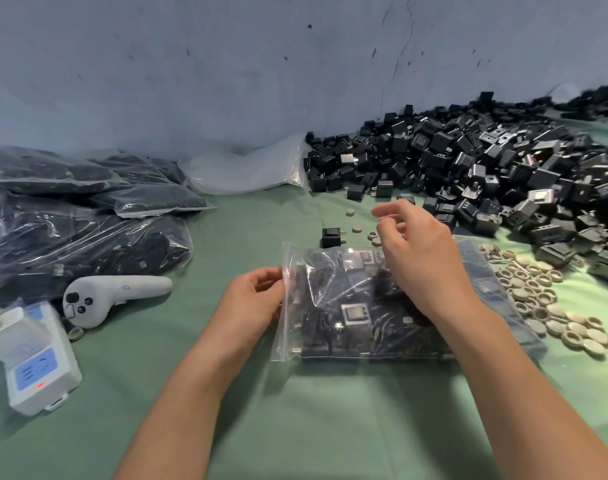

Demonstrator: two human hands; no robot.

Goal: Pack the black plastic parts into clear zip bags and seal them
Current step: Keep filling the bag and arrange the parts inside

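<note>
Green cloth covers a table (295, 427) that runs up to a blue-grey wall (226, 64). At the table's middle lies a clear plastic zip bag (347, 327), flat on the cloth and packed with small black box-shaped plastic parts, its mouth turned toward the left edge.

The left hand (254, 299) sits at that mouth, with thumb and fingers curled and pinching the bag's left rim. The right hand (416, 251) hovers above the bag's far right portion, its forearm crossing over the bag's right half. Its fingers are loosely curled with the forefinger reaching toward the far edge, and nothing can be seen in its grasp.

Just beyond the bag's far left corner stands one loose black plastic part (331, 237), apart from the bag. A large heap of the same loose black parts (486, 174) fills the far right corner of the table. Between that heap and the bag — and spreading along the right edge — lies a scatter of small beige round rings and caps (537, 299).

Along the left edge is a stack of filled clear bags of dark parts (81, 220). Empty clear bags (247, 171) lie at the far edge against the wall. Near the left edge rest a white handheld controller (112, 296) and a white box-shaped device with a blue panel and a small red light (32, 358).
</note>
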